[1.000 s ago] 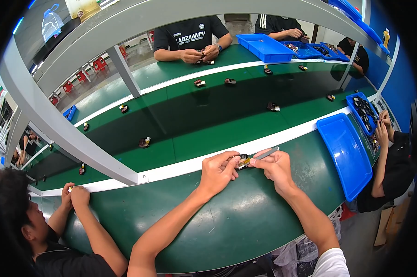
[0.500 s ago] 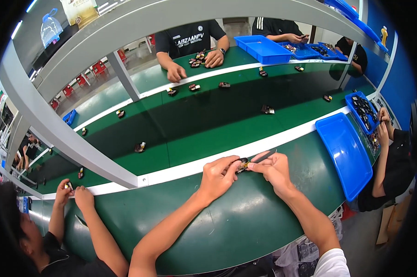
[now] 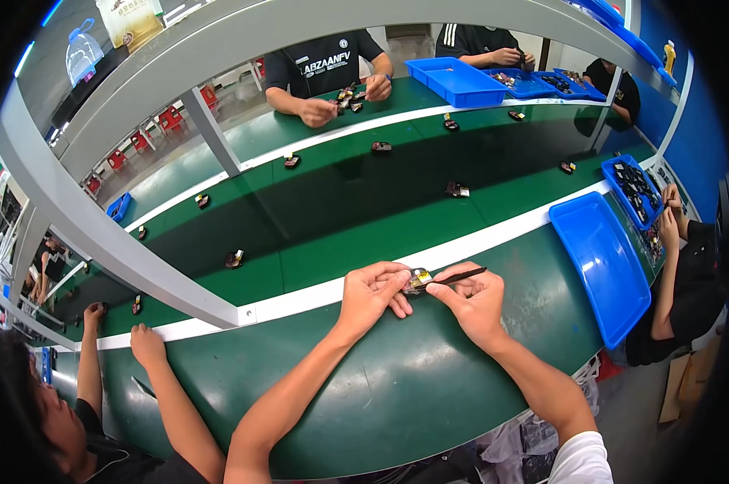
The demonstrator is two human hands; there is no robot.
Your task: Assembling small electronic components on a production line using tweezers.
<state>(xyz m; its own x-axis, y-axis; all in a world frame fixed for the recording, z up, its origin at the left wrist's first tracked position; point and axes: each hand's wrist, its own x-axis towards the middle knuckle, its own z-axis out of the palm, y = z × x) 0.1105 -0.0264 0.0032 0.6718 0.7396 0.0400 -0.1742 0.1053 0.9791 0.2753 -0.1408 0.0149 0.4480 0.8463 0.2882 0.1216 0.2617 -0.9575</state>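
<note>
In front of my chest, just above the near edge of the green table, my left hand grips a small dark electronic part between thumb and fingers. A yellow and silver patch shows on the part's upper side. My right hand pinches a slim, dark, stick-like tool, which points off to the right. Its thumb and fingertips also meet the right side of the part. The tool's other end is hidden by my fingers, so its exact kind is unclear.
Similar small parts, such as one dark part, lie spaced along the green conveyor belt. A blue tray stands at my right. A grey metal post slants down at left. Co-workers sit across the belt and on both sides.
Parts on the belt have shifted slightly left. The part in my hands has turned, showing more yellow. The left neighbour's far hand has moved to the belt; the person opposite has drawn a hand back.
</note>
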